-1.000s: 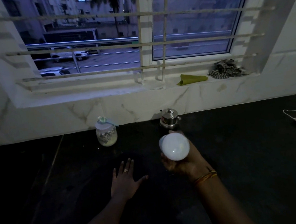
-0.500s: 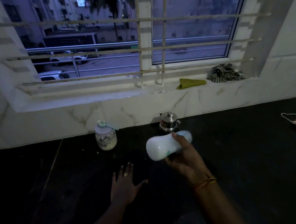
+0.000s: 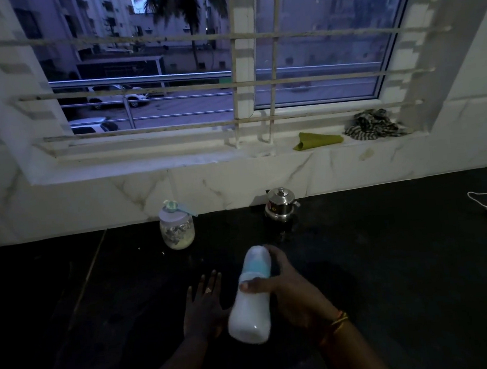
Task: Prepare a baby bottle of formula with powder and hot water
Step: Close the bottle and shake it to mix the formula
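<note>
Right hand (image 3: 294,292) gripped the capped bottle (image 3: 252,299) tilted toward twelve o'clock, likely mixing, while left hand (image 3: 204,310) lay spread on the table (image 3: 408,272)

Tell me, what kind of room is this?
Probably a home kitchen: a dark stone counter under a barred window, with a small steel pot and a powder jar by the wall.

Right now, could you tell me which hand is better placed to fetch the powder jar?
Left. The left hand lies flat and free on the counter, on the powder jar side; the right hand is busy holding the bottle.
</note>
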Motion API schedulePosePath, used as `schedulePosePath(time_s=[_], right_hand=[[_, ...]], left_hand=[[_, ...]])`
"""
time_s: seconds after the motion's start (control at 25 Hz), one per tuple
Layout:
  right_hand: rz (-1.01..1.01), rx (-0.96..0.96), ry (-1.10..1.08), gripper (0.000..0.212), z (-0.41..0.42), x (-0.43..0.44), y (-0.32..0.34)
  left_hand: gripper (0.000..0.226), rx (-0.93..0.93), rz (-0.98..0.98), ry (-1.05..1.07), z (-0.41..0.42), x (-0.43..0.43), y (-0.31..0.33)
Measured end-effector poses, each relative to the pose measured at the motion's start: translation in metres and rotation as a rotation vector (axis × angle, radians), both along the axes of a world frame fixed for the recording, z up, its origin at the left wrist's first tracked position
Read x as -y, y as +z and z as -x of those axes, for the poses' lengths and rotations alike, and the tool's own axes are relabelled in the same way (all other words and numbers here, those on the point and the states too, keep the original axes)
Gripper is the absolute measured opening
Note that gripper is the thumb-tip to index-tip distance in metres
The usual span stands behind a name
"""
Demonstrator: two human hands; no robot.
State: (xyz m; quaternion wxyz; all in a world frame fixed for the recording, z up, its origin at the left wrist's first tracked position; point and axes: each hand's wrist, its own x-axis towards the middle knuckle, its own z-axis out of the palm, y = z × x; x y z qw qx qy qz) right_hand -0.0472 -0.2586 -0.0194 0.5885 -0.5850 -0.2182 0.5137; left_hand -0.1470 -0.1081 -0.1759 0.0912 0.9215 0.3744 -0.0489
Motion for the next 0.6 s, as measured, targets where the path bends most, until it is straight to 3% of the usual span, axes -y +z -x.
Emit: schedulePosePath(time_s=[0.08,0.12,0.16,0.2,0.28,0.36,0.4,0.48,0.6], right_hand=[[-0.001,0.497,-0.068,0.090,-0.003,0.002,0.006],[-0.063,0.609,-0.165,0.094,-0.005,0.001,0.005],[-0.178,0.539,-0.300,0.092,-0.008,0.001,0.004],[-0.315,0.330,-0.456,0.085,-0.011,0.001,0.003],[-0.497,-0.285,-0.651,0.068,-0.018,-0.006,-0.001],[-0.477,-0.631,-0.570,0.081,-0.019,-0.010,-0.009],[-0.413,-0.639,-0.476,0.087,-0.016,-0.008,-0.010],[-0.263,-0.309,-0.294,0.076,-0.008,-0.001,-0.007],[-0.121,0.491,-0.123,0.082,-0.008,0.004,-0.005]], left_hand=[[0.136,0.048,0.046,0.041,-0.002,0.000,-0.001],[0.141,0.059,0.057,0.050,-0.003,-0.001,-0.003],[0.141,0.070,0.050,0.057,-0.004,0.000,-0.004],[0.137,0.081,0.039,0.067,-0.004,0.000,-0.006],[0.125,0.093,0.018,0.079,-0.004,0.001,-0.006],[0.115,0.068,0.020,0.081,-0.003,0.001,-0.006],[0.117,0.058,0.017,0.073,-0.003,0.001,-0.006],[0.118,0.015,0.014,0.049,-0.003,-0.001,-0.005],[0.117,0.020,0.043,0.024,-0.001,0.000,-0.001]])
